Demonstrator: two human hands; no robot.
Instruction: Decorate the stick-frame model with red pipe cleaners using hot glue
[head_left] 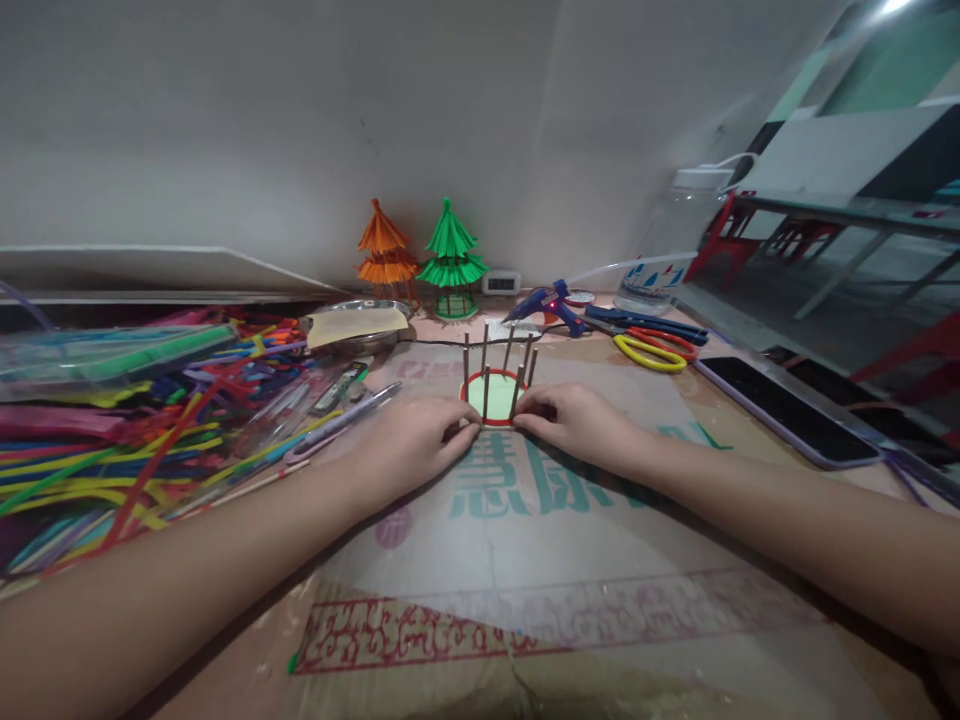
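Note:
A small round base (495,392) lies on the printed sheet in front of me, pale green on top with a red rim. Several thin brown sticks (486,395) stand upright around its edge. My left hand (427,440) is closed, thumb and fingers pinching at the near left of the rim. From the other side, my right hand (574,415) pinches at the near right of the rim, close to a stick. The fingertips partly hide what they grip.
Behind stand an orange pagoda-like model (386,255), a green one (452,255) and a blue glue gun (551,305). Pipe cleaners (142,440) heap at left, near a metal bowl (367,325). Rightward are yellow-handled scissors (649,353), a phone (784,410) and a bottle (660,245).

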